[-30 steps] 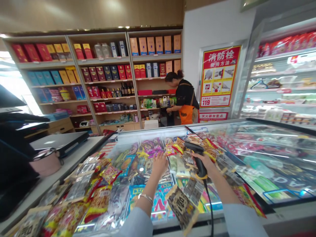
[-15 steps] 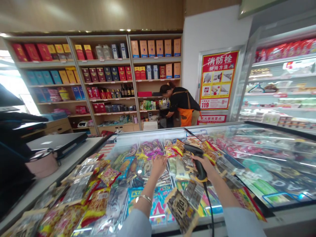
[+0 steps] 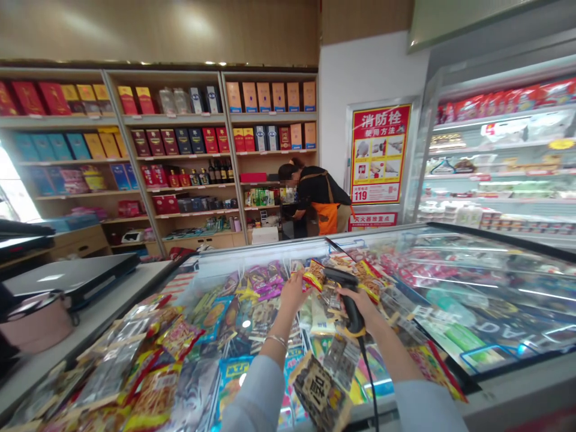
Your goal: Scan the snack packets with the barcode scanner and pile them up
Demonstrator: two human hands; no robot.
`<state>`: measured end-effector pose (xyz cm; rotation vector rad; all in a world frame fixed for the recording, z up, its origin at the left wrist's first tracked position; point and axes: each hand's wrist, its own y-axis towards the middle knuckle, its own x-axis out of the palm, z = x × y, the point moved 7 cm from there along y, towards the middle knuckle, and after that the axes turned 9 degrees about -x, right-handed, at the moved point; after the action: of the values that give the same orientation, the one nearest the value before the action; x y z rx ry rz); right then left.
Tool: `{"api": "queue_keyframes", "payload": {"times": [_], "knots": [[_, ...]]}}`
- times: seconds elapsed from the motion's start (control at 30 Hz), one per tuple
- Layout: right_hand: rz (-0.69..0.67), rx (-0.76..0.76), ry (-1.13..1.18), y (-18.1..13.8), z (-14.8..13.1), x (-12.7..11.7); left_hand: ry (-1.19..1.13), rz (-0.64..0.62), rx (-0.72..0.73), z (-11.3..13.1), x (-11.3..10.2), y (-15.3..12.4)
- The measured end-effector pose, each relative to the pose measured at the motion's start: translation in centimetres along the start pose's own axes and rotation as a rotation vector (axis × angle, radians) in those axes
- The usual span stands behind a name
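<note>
My right hand (image 3: 360, 307) is wrapped round the grip of a black barcode scanner (image 3: 351, 294). Its head points left over the snacks, and a dark cable hangs down from the handle. My left hand (image 3: 293, 293) has its fingers closed at the left edge of a small red and yellow snack bag (image 3: 314, 274), just left of the scanner's head. The fingertips are partly hidden against the bag. Below both hands, a clear-fronted bag of dark snacks (image 3: 320, 390) with large black lettering lies on the freezer's glass top.
More snack bags (image 3: 157, 390) are heaped along the left of the chest freezer (image 3: 261, 252). A pink container (image 3: 36, 324) and a flat grey device (image 3: 67, 279) stand on the left counter. Behind, a person in an orange apron (image 3: 326, 217) bends by the shelves. A refrigerated display (image 3: 499, 168) stands right.
My left hand has moved right, from above the purple packets to the red and yellow bag near the scanner. My right hand still holds the scanner. The view has turned slightly right.
</note>
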<state>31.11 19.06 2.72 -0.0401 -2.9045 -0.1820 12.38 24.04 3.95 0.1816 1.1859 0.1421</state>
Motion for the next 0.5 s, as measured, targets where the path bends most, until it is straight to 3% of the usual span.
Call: {"api": "queue_keyframes", "payload": {"times": [0.23,0.33,0.5], "knots": [[-0.01,-0.008,-0.004,-0.1,-0.2,0.3,0.05,0.0,-0.237,1.2,-0.8,-1.8],[-0.005,-0.002,0.02,-0.2,-0.3,0.4,-0.176,-0.05,-0.337,0.3,-1.1,-2.6],[0.01,-0.031,0.092,-0.8,-1.4,0.6,-0.617,-0.22,-0.412,-3.6,-3.3,-3.8]]}}
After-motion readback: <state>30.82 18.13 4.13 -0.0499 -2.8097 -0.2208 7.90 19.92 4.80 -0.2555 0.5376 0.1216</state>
